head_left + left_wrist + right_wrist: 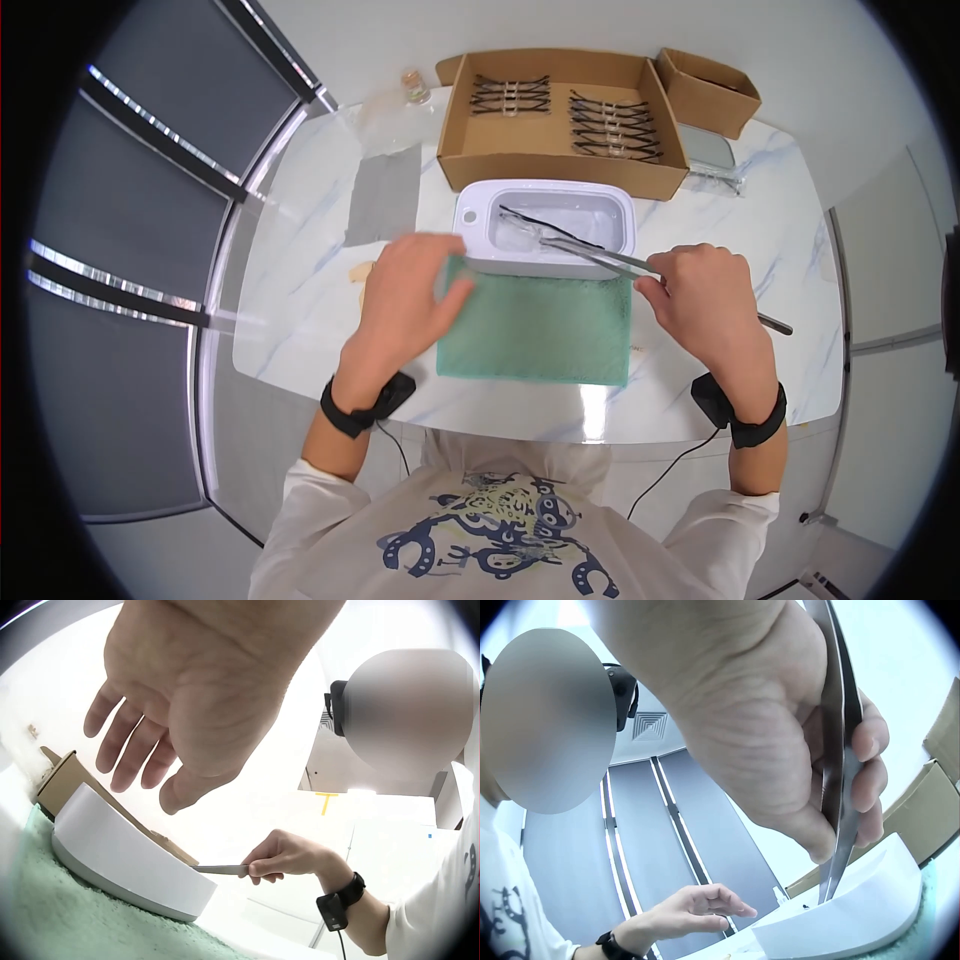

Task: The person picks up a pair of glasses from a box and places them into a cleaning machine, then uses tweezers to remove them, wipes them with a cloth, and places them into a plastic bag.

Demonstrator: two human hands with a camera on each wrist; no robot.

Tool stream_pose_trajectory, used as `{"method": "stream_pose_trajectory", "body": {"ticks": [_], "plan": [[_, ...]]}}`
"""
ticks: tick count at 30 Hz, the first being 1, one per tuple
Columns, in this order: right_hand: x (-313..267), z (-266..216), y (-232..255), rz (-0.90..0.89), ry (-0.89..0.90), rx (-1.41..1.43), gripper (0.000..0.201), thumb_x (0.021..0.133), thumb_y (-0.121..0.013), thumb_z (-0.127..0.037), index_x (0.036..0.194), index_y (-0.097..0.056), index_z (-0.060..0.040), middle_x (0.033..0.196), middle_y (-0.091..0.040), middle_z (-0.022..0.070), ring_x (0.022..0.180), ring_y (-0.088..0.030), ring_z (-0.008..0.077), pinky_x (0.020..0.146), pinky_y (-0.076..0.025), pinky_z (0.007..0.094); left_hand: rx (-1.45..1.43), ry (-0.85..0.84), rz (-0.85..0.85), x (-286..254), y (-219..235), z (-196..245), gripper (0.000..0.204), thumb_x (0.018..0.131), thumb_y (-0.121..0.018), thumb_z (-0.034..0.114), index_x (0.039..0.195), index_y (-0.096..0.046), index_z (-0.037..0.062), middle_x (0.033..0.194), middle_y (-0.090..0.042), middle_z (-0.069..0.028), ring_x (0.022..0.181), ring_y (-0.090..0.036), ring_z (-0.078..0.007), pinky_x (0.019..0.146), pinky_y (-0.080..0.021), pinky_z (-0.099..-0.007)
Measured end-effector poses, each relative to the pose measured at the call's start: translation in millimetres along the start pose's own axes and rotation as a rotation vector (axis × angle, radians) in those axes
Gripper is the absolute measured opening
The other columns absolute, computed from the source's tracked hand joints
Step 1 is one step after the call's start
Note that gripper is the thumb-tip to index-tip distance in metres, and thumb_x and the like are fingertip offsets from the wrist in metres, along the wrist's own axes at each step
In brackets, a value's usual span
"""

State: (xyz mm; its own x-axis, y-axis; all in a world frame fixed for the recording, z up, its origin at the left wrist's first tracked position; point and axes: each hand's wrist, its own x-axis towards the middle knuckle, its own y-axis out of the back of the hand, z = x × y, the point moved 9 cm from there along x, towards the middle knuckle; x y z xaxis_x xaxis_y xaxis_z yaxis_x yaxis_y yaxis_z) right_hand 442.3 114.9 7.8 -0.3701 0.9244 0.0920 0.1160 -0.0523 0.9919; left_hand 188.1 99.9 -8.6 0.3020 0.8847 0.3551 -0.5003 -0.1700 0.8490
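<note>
My right hand (705, 300) grips a pair of long metal tweezers (606, 258), whose tips reach into the basin of a white ultrasonic cleaner (550, 266). Inside the basin lies a pair of glasses (550, 222) with a dark temple and clear parts; the tweezer tips overlap it in the head view. My left hand (405, 295) hovers by the cleaner's front left corner with fingers loosely extended, and nothing shows in its palm (195, 705) in the left wrist view. A green cloth (535, 330) lies flat in front of the cleaner.
Behind the cleaner stands a cardboard box (560, 170) with two rows of glasses (612, 125). A smaller carton (710, 90) is at the back right. On the left lie a grey cloth (385, 195) and a small jar (415, 87).
</note>
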Motion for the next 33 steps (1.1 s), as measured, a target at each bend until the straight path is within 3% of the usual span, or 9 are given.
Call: {"method": "stream_pose_trajectory", "body": {"ticks": [4,6,12,22,33], "plan": [[-1,10,2,0.057,-0.071,-0.028,0.023,0.083,-0.074,-0.024,0.071,-0.071,-0.0047,0.067,-0.065,0.0129,0.064,-0.066,0.0322,0.058,-0.05,0.0418,-0.009,-0.057,-0.04,-19,9,19,0.032,0.077,-0.074,0.008,0.108,-0.065,0.0053,0.112,-0.069,-0.0115,0.104,-0.064,-0.035,0.095,-0.048,-0.0437],[-3,3,2,0.052,0.001,0.008,0.025,0.082,-0.074,-0.024,0.068,-0.07,-0.0043,0.065,-0.065,0.013,0.061,-0.065,0.0324,0.055,-0.048,0.0419,-0.058,-0.041,-0.023,-24,14,24,0.028,0.075,-0.074,0.005,0.102,-0.065,0.0045,0.109,-0.071,-0.0114,0.104,-0.065,-0.0341,0.096,-0.049,-0.0451],[-6,8,-1,0.078,-0.036,-0.008,0.024,0.081,-0.075,-0.022,0.066,-0.07,-0.004,0.062,-0.063,0.0126,0.058,-0.064,0.0325,0.053,-0.046,0.0422,-0.112,-0.044,-0.011,-34,28,44,0.025,0.072,-0.075,0.003,0.096,-0.067,0.0034,0.105,-0.073,-0.0116,0.101,-0.067,-0.0341,0.1,-0.048,-0.047],[-12,9,1,0.127,-0.036,0.027,0.022,0.081,-0.074,-0.02,0.066,-0.07,-0.0039,0.064,-0.065,0.0131,0.06,-0.066,0.0322,0.052,-0.046,0.0423,-0.134,-0.125,-0.087,-42,29,74,0.025,0.073,-0.078,0.006,0.096,-0.069,0.0041,0.102,-0.073,-0.0104,0.098,-0.069,-0.0296,0.098,-0.049,-0.0481],[-13,7,-3,0.037,-0.064,0.046,0.019,0.081,-0.072,-0.017,0.067,-0.07,-0.0043,0.064,-0.065,0.0128,0.06,-0.066,0.0317,0.053,-0.047,0.0416,-0.116,-0.139,-0.139,-43,20,85,0.024,0.074,-0.078,0.006,0.096,-0.07,0.0044,0.101,-0.073,-0.0098,0.097,-0.069,-0.0289,0.096,-0.05,-0.0468]]}}
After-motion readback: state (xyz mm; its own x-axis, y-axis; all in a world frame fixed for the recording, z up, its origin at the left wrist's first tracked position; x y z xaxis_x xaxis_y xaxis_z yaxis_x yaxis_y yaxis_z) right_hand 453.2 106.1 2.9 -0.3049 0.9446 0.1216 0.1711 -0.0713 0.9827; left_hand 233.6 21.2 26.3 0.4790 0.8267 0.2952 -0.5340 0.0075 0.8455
